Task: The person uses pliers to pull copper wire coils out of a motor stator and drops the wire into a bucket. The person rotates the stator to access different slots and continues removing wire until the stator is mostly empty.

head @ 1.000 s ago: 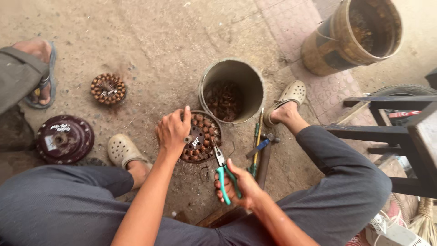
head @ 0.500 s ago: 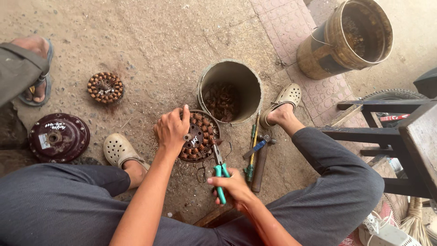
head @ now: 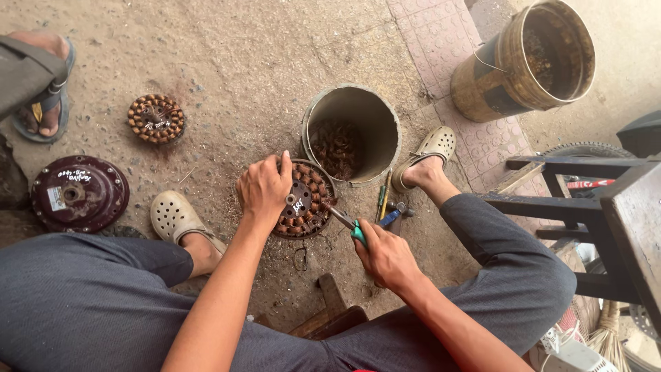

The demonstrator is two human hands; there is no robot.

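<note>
My left hand (head: 264, 191) rests on top of a round copper-wound motor stator (head: 305, 200) lying on the ground between my feet, gripping its left side. My right hand (head: 385, 256) holds green-handled pliers (head: 346, 222), whose jaws touch the stator's right edge. Just behind the stator stands an open grey can (head: 352, 131) with brown copper scraps inside.
A second stator (head: 156, 118) lies at the left, a dark red round motor cover (head: 78, 193) beside it. Loose tools (head: 387, 207) lie by my right foot. A rusty bucket (head: 530, 58) stands upper right, a dark metal frame (head: 592, 213) at right. Another person's sandalled foot (head: 43, 96) is upper left.
My right hand has lifted the pliers and swung them from beside my knee to the stator's edge. My left hand stays on the stator.
</note>
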